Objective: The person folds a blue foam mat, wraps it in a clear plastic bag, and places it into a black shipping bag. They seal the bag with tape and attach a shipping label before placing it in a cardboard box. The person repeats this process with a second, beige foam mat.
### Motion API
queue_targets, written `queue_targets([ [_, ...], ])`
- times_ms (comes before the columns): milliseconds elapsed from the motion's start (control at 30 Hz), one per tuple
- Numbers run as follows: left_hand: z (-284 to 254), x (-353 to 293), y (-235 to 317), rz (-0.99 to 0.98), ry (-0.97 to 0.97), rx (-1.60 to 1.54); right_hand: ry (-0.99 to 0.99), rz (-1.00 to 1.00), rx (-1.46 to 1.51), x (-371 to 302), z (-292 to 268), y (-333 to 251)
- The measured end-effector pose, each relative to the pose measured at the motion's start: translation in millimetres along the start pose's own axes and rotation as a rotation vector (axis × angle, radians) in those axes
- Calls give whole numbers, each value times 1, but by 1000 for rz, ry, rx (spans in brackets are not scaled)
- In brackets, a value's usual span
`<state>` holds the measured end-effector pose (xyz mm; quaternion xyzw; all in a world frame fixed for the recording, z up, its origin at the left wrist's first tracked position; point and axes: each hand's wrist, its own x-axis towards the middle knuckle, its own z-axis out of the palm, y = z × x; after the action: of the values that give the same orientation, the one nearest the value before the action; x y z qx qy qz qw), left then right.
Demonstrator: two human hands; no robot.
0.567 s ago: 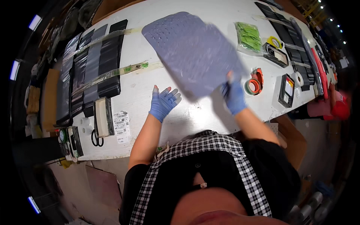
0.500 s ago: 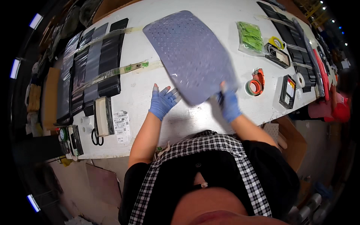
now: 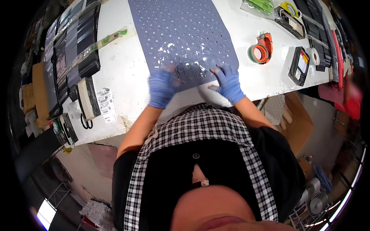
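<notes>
The mat [image 3: 184, 32] lies on the desk [image 3: 119, 63], its long axis running away and slightly left. At its near end, the left hand [image 3: 160, 87] blurs, grip unclear; the right hand [image 3: 230, 82] has fingers parted.

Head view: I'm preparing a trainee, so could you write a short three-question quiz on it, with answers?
1. True or false: both of the person's hands are fully bare.
2. Where does the paper label lie? A: on the mat; B: left of it; C: right of it.
3. Fill in the colour: the clear bag at the upper right holds ___ pieces.

Key: 1. False: the left hand and right hand wear blue gloves. 2. B. 3. Green.
</notes>
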<state>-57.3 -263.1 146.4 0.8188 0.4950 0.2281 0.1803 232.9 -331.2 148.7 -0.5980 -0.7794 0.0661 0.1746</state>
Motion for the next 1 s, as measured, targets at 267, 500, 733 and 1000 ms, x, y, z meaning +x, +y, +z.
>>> queue_targets([
  [267, 41, -14, 24, 325, 59, 169, 10, -162, 72, 5, 14, 12],
  [500, 18, -6, 38, 69, -308, 329, -547, 115, 179, 53, -7, -9],
  [733, 23, -29, 60, 327, -197, 304, -544, -101, 33, 60, 11, 0],
  [1000, 36, -48, 54, 270, 43, 404, -638, -19, 74, 67, 9, -3],
])
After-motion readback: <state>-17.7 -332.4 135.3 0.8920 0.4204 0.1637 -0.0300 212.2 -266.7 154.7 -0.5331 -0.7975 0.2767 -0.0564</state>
